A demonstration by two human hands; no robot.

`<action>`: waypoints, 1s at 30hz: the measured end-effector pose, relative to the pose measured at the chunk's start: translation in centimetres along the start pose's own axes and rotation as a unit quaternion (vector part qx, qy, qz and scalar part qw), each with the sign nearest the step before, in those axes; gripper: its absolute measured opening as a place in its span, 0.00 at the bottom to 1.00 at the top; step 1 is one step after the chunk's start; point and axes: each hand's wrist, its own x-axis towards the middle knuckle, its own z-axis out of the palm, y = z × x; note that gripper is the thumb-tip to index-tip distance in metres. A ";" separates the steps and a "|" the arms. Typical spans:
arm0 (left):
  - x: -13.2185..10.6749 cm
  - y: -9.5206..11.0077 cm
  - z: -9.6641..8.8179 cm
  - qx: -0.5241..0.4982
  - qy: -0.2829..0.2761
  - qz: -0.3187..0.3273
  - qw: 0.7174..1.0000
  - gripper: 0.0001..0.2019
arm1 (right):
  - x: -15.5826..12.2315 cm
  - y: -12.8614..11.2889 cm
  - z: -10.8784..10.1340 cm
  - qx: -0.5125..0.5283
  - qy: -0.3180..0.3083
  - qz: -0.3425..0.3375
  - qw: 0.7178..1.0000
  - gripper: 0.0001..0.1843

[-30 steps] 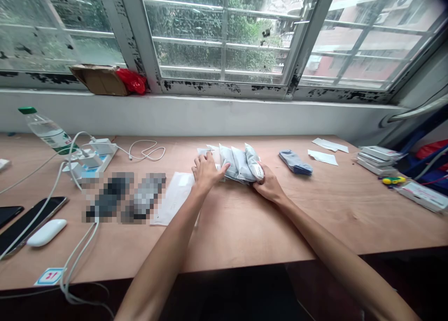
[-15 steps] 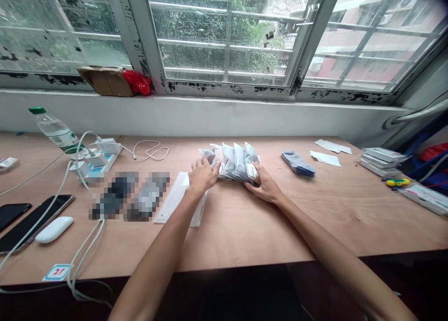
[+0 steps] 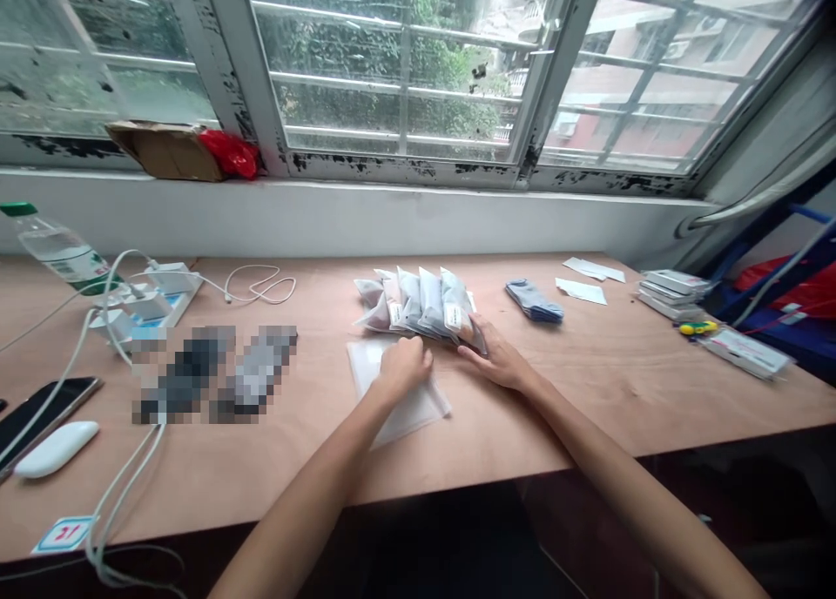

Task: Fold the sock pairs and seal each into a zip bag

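Note:
Several clear plastic packets with folded grey and pinkish fabric inside [image 3: 410, 301] lean in a row on the wooden desk. Their fronts carry small white labels. My right hand [image 3: 502, 355] is at the right end of the row, thumb in front, fingers closed about the lower corner of the last packet [image 3: 455, 303]. Just in front of the row, my left hand [image 3: 405, 364] is closed on a flat clear plastic bag [image 3: 408, 416]. That bag lies on the desk, partly under the hand. The left fingertips are hidden.
Folded blue-grey fabric [image 3: 534, 301] and white paper slips [image 3: 581, 291] lie to the right, with stacked white boxes [image 3: 672, 290] beyond. On the left are a power strip [image 3: 179, 299] with cables, a bottle [image 3: 62, 255], a phone [image 3: 49, 412] and a white case [image 3: 57, 449].
My left hand has left the packets and come nearer, closing on the plastic bag, which has slid right in front of the row. My right hand stays at the row's right end. The view has shifted right.

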 end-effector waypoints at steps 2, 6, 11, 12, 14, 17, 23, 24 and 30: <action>0.2 1.8 0.6 0.005 0.060 0.012 0.998 0.16 | -0.7 0.1 -1.1 0.012 -0.013 0.002 1.000 0.42; 0.3 4.0 1.2 -0.008 0.115 0.058 0.992 0.14 | -1.6 0.9 -3.3 0.054 -0.039 0.020 0.998 0.39; 0.4 4.4 1.7 -0.008 0.097 0.102 0.990 0.15 | -0.9 5.4 -4.7 -0.083 0.151 0.102 0.980 0.23; 0.4 4.3 1.9 -0.010 0.096 0.109 0.989 0.15 | -0.6 6.6 -4.9 -0.126 0.182 0.127 0.967 0.23; 0.6 4.1 2.3 -0.020 0.104 0.120 0.987 0.15 | 0.1 8.7 -5.4 -0.187 0.213 0.194 0.939 0.28; 0.9 3.8 2.8 -0.040 0.120 0.127 0.984 0.14 | 1.1 10.5 -5.8 -0.211 0.185 0.281 0.918 0.33; 1.0 3.6 3.1 -0.070 0.129 0.122 0.982 0.14 | 1.0 8.5 -4.7 -0.252 0.108 0.285 0.918 0.24; 1.0 3.6 3.1 -0.074 0.129 0.121 0.981 0.14 | 0.7 7.7 -4.5 -0.258 0.100 0.270 0.922 0.23; 0.8 3.7 2.8 -0.089 0.138 0.130 0.978 0.14 | 0.0 5.1 -4.0 -0.253 0.088 0.204 0.942 0.23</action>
